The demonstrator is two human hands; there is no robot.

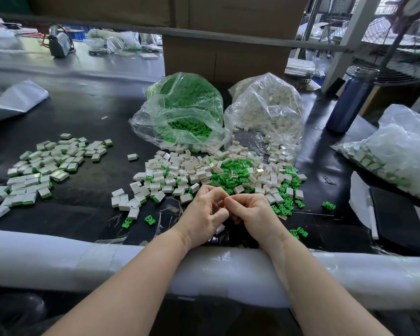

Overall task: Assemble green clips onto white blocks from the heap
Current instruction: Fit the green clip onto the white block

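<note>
A: Setting?
B: Factory packing bench. Beyond the hands (230,212), two clear bags, one of green clips (180,110), one of white blocks (267,110).
A: Other evidence?
B: Cardboard cartons (226,54) behind the bags; heap of finished pieces (41,166) far left of the hands; industrial fan (398,57) far right.

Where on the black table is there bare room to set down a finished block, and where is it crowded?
Bare black table surface lies beyond the pile of assembled white-and-green blocks, left of the clear bag of green clips. A smaller bare strip runs between that pile and the white padded table edge. Crowded: the mixed heap of white blocks and green clips ahead of both hands.
</note>
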